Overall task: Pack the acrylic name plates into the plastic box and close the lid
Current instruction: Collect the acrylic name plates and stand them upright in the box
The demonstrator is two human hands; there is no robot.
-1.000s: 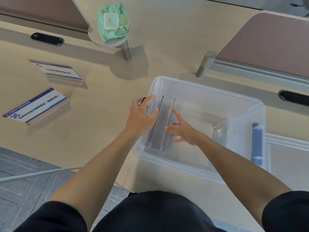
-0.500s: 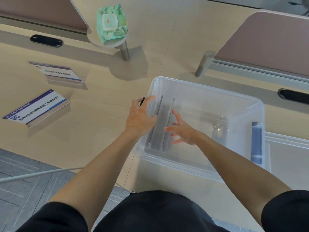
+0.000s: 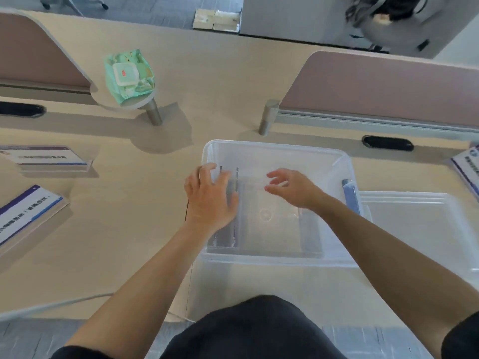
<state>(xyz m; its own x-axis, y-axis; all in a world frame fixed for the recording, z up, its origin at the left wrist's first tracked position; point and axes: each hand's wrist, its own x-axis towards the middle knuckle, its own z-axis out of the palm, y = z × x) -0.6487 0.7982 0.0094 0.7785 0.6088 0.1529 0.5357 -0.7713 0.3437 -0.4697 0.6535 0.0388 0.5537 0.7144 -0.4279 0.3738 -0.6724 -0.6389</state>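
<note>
A clear plastic box (image 3: 337,156) stands on the desk before me. Upright name plates (image 3: 234,221) lean against its left wall inside. My left hand (image 3: 208,196) rests over the box's left rim, fingers spread against those plates. Above the middle of the box, my right hand (image 3: 293,187) hovers with its fingers apart and holds nothing. Two more name plates lie on the desk at the left, one far (image 3: 49,158) and one near (image 3: 24,212). Another name plate (image 3: 466,167) shows at the right edge. The clear lid (image 3: 420,224) lies to the right of the box.
A green wet-wipes pack (image 3: 128,75) sits on a small round shelf at the back left. Pink desk dividers (image 3: 388,86) stand behind the box. A blue handle (image 3: 350,196) is on the box's right side. A cable runs along the floor at the lower left.
The view tilted up and showed more of the far desk. My right hand lifted away from the plates toward the middle of the box. My left hand stayed on them.
</note>
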